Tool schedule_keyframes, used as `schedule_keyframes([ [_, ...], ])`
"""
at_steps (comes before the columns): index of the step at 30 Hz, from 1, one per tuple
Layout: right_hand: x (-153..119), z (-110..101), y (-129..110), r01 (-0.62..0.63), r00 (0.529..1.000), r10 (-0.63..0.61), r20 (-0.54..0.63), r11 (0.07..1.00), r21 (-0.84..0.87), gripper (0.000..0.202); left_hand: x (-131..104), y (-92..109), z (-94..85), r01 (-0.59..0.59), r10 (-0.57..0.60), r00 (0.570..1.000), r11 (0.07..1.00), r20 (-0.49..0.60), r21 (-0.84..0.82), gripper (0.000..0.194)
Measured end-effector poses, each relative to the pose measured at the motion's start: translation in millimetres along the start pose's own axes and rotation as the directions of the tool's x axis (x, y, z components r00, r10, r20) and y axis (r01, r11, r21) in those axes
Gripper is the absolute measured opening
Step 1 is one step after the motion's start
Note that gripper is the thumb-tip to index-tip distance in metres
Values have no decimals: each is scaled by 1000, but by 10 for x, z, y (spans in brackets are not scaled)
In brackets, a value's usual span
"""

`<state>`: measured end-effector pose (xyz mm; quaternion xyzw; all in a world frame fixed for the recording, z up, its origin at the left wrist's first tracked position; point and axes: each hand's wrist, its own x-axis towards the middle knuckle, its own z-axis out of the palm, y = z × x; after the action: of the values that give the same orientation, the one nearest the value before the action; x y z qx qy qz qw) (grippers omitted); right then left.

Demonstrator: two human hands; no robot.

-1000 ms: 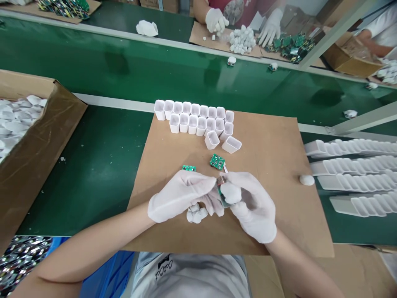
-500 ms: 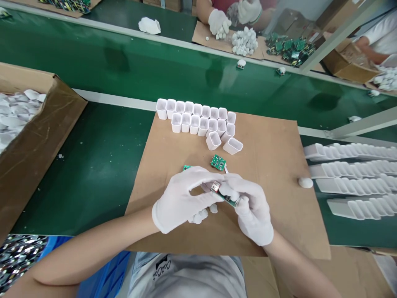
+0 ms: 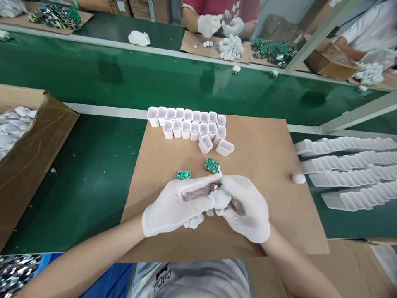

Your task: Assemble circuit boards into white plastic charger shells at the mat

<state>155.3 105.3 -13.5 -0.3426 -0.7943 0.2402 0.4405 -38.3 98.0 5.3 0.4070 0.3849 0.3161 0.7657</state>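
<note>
the gloved left hand (image 3: 176, 205) and right hand (image 3: 246, 209) are holding a circuit piece (image 3: 212, 186) between their fingers (image 3: 204, 181), a white lump (image 3: 222, 199) showing beside its metal connector (image 3: 215, 188). two green boards (image 3: 211, 165) are lying just beyond on a cardboard sheet (image 3: 263, 157), and white cups (image 3: 186, 134) are standing mostly in rows farther back. across a green strip (image 3: 155, 78), a co-worker (image 3: 214, 8) is holding gloved hands (image 3: 208, 25) near a white heap (image 3: 231, 48).

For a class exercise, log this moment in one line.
right hand: holding circuit board; left hand: around its end; ahead: green boards; beyond: white cups
</note>
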Motion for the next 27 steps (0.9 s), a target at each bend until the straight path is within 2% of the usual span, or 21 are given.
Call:
schedule_keyframes([
  [2,19,17,-7,56,998,-56,-2,998,-3,37,5,13,-8,5,-6,1000,1000,13,11,51],
  [4,41,42,-6,104,994,-104,10,993,47,48,11,15,-25,-2,1,1000,1000,20,22,49],
  [8,103,76,-30,109,990,-124,59,972,209,59,15,-13,-81,-41,40,999,999,23,28,42],
  [12,157,49,-75,167,982,-178,66,975,146,43,24,-41,-139,-51,50,999,998,19,36,36],
  [14,155,26,-75,147,984,-157,84,983,108,32,37,-36,-146,-33,33,998,999,51,7,39],
  [18,124,-16,-26,99,987,-103,124,994,44,27,68,18,-105,24,-17,994,997,108,-68,49],
  [22,95,-40,29,12,973,-9,233,1000,-11,28,79,92,-36,70,-69,997,997,39,-23,44],
  [25,37,-18,57,-117,974,120,191,993,-28,40,80,135,-4,111,-111,994,993,-5,49,34],
  [27,-17,19,70,-231,961,224,162,972,30,46,84,149,2,120,-120,993,992,-21,26,28],
])
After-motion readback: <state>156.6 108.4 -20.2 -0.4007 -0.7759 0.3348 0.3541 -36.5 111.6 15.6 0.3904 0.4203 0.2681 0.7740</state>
